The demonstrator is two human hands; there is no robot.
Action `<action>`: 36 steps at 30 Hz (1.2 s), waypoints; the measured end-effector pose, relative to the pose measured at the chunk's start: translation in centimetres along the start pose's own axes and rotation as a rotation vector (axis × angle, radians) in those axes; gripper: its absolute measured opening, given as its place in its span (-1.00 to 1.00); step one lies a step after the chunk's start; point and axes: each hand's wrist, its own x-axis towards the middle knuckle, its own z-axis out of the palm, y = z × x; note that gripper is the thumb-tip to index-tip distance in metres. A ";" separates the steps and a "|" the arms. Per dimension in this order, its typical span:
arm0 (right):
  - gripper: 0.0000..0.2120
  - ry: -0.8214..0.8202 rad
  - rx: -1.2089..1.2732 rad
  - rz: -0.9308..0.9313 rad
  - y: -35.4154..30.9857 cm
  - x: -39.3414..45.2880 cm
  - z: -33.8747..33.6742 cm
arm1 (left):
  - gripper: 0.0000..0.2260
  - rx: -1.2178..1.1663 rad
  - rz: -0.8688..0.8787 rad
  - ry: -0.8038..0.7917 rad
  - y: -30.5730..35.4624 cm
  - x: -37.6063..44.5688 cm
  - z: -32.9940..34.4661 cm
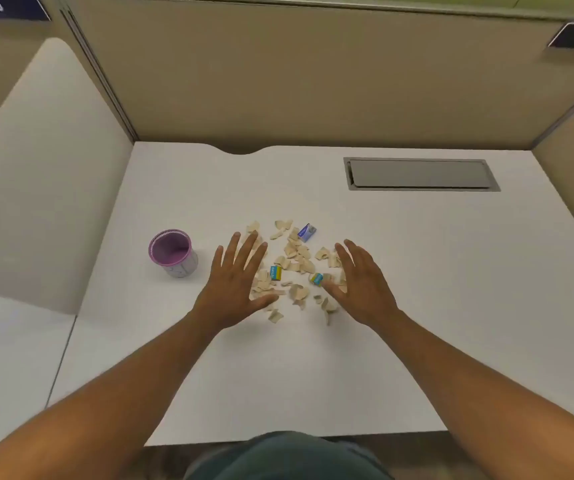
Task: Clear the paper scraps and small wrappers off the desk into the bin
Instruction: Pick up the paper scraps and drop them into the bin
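Several beige paper scraps (296, 261) lie scattered in a loose pile in the middle of the white desk (417, 271). Among them are three small wrappers: a blue-and-white one (307, 232) at the back, a blue-yellow one (276, 273) in the middle, another (317, 278) to its right. A small purple-rimmed bin (173, 253) stands upright to the left of the pile. My left hand (235, 284) lies flat, fingers spread, on the pile's left side. My right hand (361, 282) lies spread on its right side. Neither holds anything.
A grey cable hatch (422, 174) is set flush in the desk at the back right. Beige partition walls (278, 81) enclose the desk at the back and sides. A curved white divider (46, 188) stands at the left.
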 end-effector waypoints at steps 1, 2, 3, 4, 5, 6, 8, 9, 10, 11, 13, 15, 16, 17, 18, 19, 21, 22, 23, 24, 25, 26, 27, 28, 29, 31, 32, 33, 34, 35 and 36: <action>-0.24 -0.039 0.019 -0.004 0.6 0.2 0.4 | -0.10 -0.002 -0.030 -0.055 0.1 0.2 0.6; -0.24 -0.077 0.029 0.004 1.1 0.4 0.6 | -0.09 -0.011 -0.079 -0.080 0.1 0.3 1.0; -0.25 -0.128 0.026 0.020 1.7 0.6 1.1 | -0.09 -0.014 -0.127 -0.110 0.1 0.3 1.6; -0.26 -0.192 0.021 0.041 2.1 0.8 1.5 | -0.08 -0.034 -0.179 -0.138 0.1 0.3 2.1; -0.26 -0.228 0.015 0.055 2.5 1.0 2.0 | -0.06 -0.052 -0.213 -0.162 0.2 0.3 2.8; -0.25 -0.252 0.019 0.072 2.7 1.1 2.4 | -0.04 -0.070 -0.239 -0.191 0.4 0.3 3.3; -0.12 -0.295 0.054 0.128 3.0 1.2 3.1 | 0.03 -0.109 -0.272 -0.226 0.5 0.4 4.1; -0.02 -0.328 0.060 0.154 3.0 1.2 3.5 | 0.07 -0.127 -0.292 -0.241 0.5 0.5 4.6; 0.09 -0.378 0.055 0.175 2.9 1.2 3.8 | 0.11 -0.146 -0.312 -0.262 0.4 0.7 5.0; 0.19 -0.433 0.043 0.189 2.8 1.4 4.3 | 0.14 -0.163 -0.331 -0.287 0.3 1.0 5.3; 0.31 -0.533 0.045 0.224 2.7 1.7 5.0 | 0.18 -0.168 -0.346 -0.331 -0.2 1.5 5.8; 0.32 -0.561 0.052 0.254 2.3 1.8 5.7 | 0.20 -0.131 -0.323 -0.380 -0.6 2.1 6.0; 0.27 -0.541 0.053 0.254 2.0 1.6 5.9 | 0.20 -0.108 -0.304 -0.404 -0.7 2.3 6.0; 0.19 -0.508 0.053 0.253 1.7 1.3 6.3 | 0.19 -0.085 -0.290 -0.431 -0.6 2.4 6.2; 0.08 -0.470 0.062 0.258 1.3 1.0 6.5 | 0.17 -0.071 -0.282 -0.453 -0.5 2.4 6.4; -0.05 -0.436 0.072 0.263 1.0 0.6 6.9 | 0.15 -0.067 -0.286 -0.468 -0.2 2.4 6.7; -0.28 -0.379 0.048 0.241 0.6 0.0 7.4 | 0.06 -0.052 -0.292 -0.465 0.4 2.3 7.2; -0.36 -0.355 0.025 0.220 0.4 -0.2 7.4 | -0.01 -0.035 -0.284 -0.452 0.6 2.2 7.5; -0.42 -0.334 0.012 0.204 0.4 -0.4 7.5 | -0.09 -0.018 -0.272 -0.437 0.8 2.1 7.8; -0.43 -0.318 0.010 0.195 0.4 -0.4 7.5 | -0.17 -0.009 -0.261 -0.422 0.9 2.0 7.9; -0.41 -0.295 0.015 0.194 0.5 -0.4 7.4 | -0.23 -0.010 -0.256 -0.401 0.9 2.0 8.0; -0.35 -0.264 0.018 0.197 0.6 -0.3 7.3 | -0.25 -0.015 -0.258 -0.375 0.8 2.0 8.1; -0.26 -0.233 0.010 0.207 0.8 -0.2 7.3 | -0.24 -0.017 -0.259 -0.346 0.7 1.9 8.2; -0.14 -0.220 -0.005 0.227 0.9 0.0 7.2 | -0.20 -0.015 -0.259 -0.323 0.5 1.8 8.2; -0.02 -0.231 -0.023 0.259 1.1 0.0 7.2 | -0.14 -0.013 -0.257 -0.315 0.4 1.7 8.3; 0.14 -0.299 -0.039 0.332 1.3 0.1 7.3 | -0.06 -0.016 -0.250 -0.338 0.1 1.6 8.5; 0.15 -0.340 -0.032 0.354 1.3 0.0 7.4 | -0.06 -0.014 -0.246 -0.360 0.0 1.7 8.5; 0.12 -0.380 -0.022 0.361 1.3 0.0 7.5 | -0.09 -0.006 -0.242 -0.383 0.0 1.8 8.5; 0.05 -0.415 -0.017 0.356 1.2 0.0 7.6 | -0.15 0.002 -0.239 -0.402 0.0 1.9 8.5; -0.03 -0.433 -0.020 0.341 1.1 0.0 7.7 | -0.23 -0.001 -0.240 -0.409 0.0 2.0 8.5; -0.13 -0.430 -0.035 0.320 0.8 0.0 7.8 | -0.31 -0.017 -0.245 -0.406 0.1 2.1 8.4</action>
